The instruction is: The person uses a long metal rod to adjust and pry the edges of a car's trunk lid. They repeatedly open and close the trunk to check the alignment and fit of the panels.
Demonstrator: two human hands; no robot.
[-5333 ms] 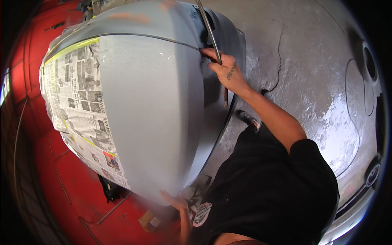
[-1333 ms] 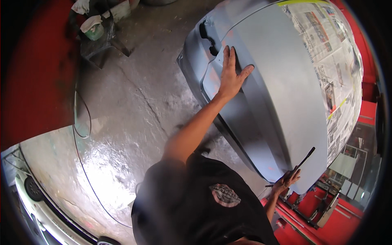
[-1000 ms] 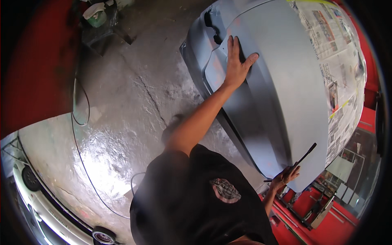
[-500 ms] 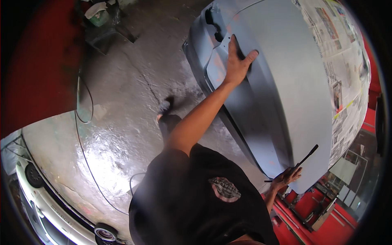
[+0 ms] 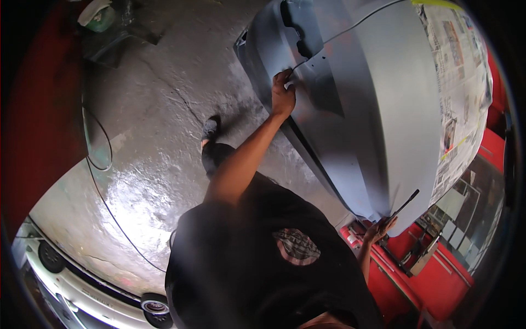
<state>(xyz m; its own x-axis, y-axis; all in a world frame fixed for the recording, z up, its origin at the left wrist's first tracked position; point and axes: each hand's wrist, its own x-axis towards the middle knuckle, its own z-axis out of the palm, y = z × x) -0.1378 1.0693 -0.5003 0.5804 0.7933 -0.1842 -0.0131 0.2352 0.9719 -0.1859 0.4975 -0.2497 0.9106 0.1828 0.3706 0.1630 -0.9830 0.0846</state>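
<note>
Grey bodywork (image 5: 408, 109) beneath its curled fingers likely steadies your left hand (image 5: 283, 97), pinch unclear; your right hand (image 5: 380, 230) finger-clasps a black rod (image 5: 406, 202).

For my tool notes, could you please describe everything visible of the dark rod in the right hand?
The dark rod is slim and straight, with a thicker black end. The right hand holds it slanted up and rightward over the grey car panel. Its material, and whether it touches the panel, cannot be told.

Both hands (image 5: 283, 100) are at the grey car panel (image 5: 408, 104).
</note>
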